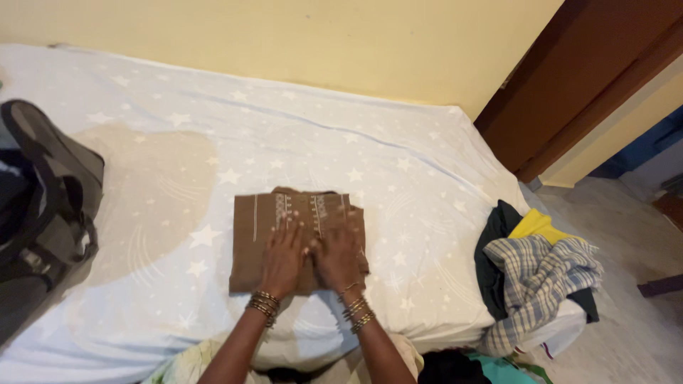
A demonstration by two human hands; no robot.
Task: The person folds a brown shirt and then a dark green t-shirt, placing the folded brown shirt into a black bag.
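Both hands, the left hand (283, 257) and the right hand (337, 259), lie flat and open, side by side, pressing on a folded brown garment (249, 238) in the middle of the star-patterned bedsheet (398, 163). Some clothes (533, 274) are piled at the right edge.

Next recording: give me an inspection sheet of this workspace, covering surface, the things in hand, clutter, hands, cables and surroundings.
Surface: bed with a pale blue sheet printed with white stars, lightly wrinkled.
Things in hand: brown folded garment with pale stitched lines, lying flat on the sheet near the front edge.
Clutter: pile of clothes at the bed's right edge, with a checked cloth, a yellow piece and a dark piece; dark bag at the left edge.
Hands: left hand and right hand both flat, palms down, side by side on the garment; bangles on both wrists.
Cables: nothing seen.
Surroundings: yellow wall behind the bed, brown door at right, pale floor beyond.
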